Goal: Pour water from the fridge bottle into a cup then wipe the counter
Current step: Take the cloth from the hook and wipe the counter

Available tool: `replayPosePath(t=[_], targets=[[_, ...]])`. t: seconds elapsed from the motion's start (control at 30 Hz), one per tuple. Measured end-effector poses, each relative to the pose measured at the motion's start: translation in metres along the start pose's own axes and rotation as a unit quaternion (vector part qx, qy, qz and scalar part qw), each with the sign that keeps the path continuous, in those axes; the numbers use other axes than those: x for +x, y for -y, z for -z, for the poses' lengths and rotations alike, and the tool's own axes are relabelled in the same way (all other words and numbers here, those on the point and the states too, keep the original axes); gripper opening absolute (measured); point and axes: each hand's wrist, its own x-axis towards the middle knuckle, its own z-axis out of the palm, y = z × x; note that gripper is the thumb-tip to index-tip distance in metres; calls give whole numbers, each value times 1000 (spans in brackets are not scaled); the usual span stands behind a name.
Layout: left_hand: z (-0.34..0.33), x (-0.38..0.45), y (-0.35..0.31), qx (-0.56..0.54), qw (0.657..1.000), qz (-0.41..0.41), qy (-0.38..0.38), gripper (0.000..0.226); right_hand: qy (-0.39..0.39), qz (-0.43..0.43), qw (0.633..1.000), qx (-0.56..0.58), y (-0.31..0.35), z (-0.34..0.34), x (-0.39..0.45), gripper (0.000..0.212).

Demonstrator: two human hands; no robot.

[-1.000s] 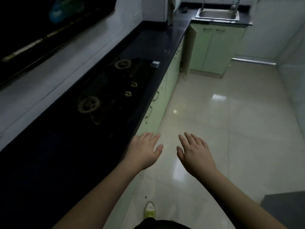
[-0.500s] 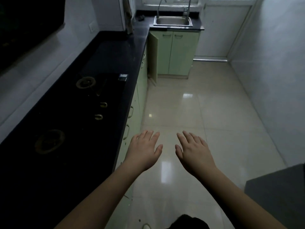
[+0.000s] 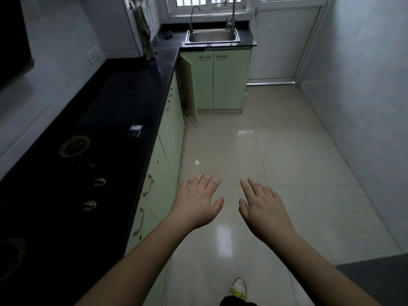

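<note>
The head view looks down a narrow kitchen, and we take the long black shiny stone counter (image 3: 123,102) as our landmark. It runs along the left wall and turns a corner at the far end. Its top is dark and smooth and gives back a little light. We see no bottle and no cup on it.

Our left hand (image 3: 197,203) floats in the air just past the counter's front edge, above the pale shiny floor tiles (image 3: 276,155). Its fingers are straight and a little spread, palm down, and it holds nothing. Our right hand (image 3: 261,207) floats near it, farther from the counter. Its fingers are straight and spread too, and it touches nothing.

Set into the counter is a black gas stove (image 3: 66,173) with a round brass burner (image 3: 75,145) and two small brass knobs (image 3: 100,181). A small dark flat box (image 3: 135,130) lies on the counter just beyond the stove, near the front edge.

Under the counter stand light green cupboard doors (image 3: 163,151) with thin metal handles. One green door (image 3: 188,89) at the corner stands open.

At the counter's far end sits a silver metal sink (image 3: 213,36) with two tall bent taps behind it. A brownish cloth (image 3: 145,32) hangs on the wall above the counter's corner.

Far below, away from the counter, a white and yellow shoe (image 3: 238,288) stands on the floor.
</note>
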Motion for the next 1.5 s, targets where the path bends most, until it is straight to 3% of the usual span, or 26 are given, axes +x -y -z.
replayPosePath(t=[0.13,0.23,0.37,0.6,1.0,1.13,1.27,1.5], targets=[[16,54,-18,7,1000,14,-16,62,-14,10,1000,7,-35,18,48,53],[29,86,-27,5,999,22,-32,81,-11,15,1000,3,-53,30,82,51],[42,124,-28,13,999,36,-36,60,-6,29,1000,0,-66,39,117,51],[61,181,-18,18,997,56,-41,63,-15,22,1000,-7,-79,48,182,52],[97,305,70,2,996,73,-49,63,-29,51,998,-14,-51,62,346,67],[122,350,101,10,996,61,-59,62,-22,65,997,-29,-44,80,399,59],[142,394,124,13,996,63,-66,61,-48,63,997,-24,-43,91,446,83],[162,487,149,16,995,78,-60,60,-45,69,996,-31,-60,93,549,73]])
